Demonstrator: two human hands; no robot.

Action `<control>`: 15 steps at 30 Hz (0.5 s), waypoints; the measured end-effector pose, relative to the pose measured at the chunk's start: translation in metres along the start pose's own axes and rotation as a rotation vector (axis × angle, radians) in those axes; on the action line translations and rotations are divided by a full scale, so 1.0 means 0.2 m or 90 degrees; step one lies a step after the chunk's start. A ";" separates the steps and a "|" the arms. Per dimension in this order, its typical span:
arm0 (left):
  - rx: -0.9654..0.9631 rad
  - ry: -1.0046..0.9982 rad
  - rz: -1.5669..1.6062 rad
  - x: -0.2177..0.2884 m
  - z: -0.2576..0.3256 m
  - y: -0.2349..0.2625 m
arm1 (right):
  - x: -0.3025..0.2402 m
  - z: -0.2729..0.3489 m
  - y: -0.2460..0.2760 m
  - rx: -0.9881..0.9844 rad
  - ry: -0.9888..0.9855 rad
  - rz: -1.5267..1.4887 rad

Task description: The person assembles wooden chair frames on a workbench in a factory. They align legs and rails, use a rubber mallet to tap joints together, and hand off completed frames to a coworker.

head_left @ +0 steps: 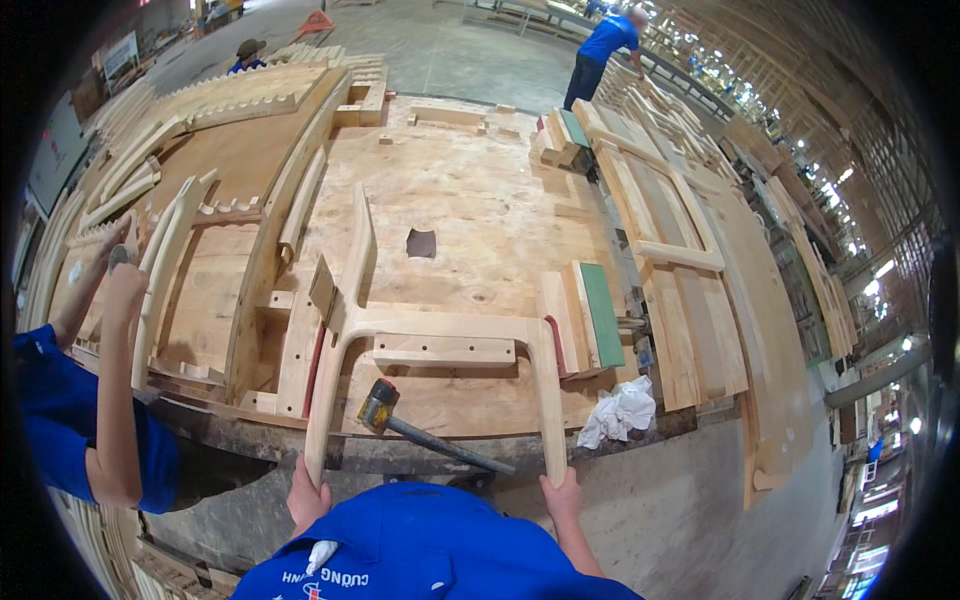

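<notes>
In the head view, we see both bare hands at the near edge of the worktable (455, 190), well apart from each other, each closed around one leg of a pale wooden frame (450, 324). Our left hand (308, 495) is wrapped around the lower end of the left leg, and our right hand (562, 494) grips the lower end of the right leg; we cannot make out every finger. The frame reaches away from us over the tabletop, its crossbar joining the two legs and its left member running on beyond it. Its left side is beside a wooden block with a red edge (305, 350), its right corner beside a green-faced block stack (600, 315). Between the legs we find a drilled wooden bar (445, 350) near the crossbar and a mallet (378, 405), its handle slanting toward our right hand. A crumpled white cloth (620, 413) lies right of the frame, and a dark patch (421, 243) lies farther back. At left, a co-worker's hands (122, 268) are near other curved wooden pieces (165, 270).
</notes>
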State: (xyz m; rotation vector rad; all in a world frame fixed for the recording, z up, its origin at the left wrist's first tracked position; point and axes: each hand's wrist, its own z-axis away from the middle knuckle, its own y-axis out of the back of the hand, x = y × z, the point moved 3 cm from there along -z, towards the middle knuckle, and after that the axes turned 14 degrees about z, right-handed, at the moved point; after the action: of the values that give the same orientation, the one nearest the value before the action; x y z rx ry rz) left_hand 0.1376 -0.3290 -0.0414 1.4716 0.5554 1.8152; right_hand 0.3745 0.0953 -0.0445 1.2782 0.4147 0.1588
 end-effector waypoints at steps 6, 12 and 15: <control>0.011 0.012 0.004 -0.04 0.00 -0.02 | 0.01 0.00 -0.01 0.006 0.021 -0.029; 0.022 -0.019 0.010 -0.04 0.01 -0.02 | 0.01 -0.01 -0.02 -0.002 0.015 -0.056; 0.016 -0.020 0.018 -0.05 0.00 -0.02 | 0.03 -0.01 -0.03 -0.003 0.028 -0.053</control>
State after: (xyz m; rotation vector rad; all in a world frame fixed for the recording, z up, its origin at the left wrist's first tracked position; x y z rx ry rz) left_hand 0.1400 -0.3345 -0.0504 1.5289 0.5477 1.8099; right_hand 0.3777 0.0979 -0.0509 1.2524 0.5044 0.1184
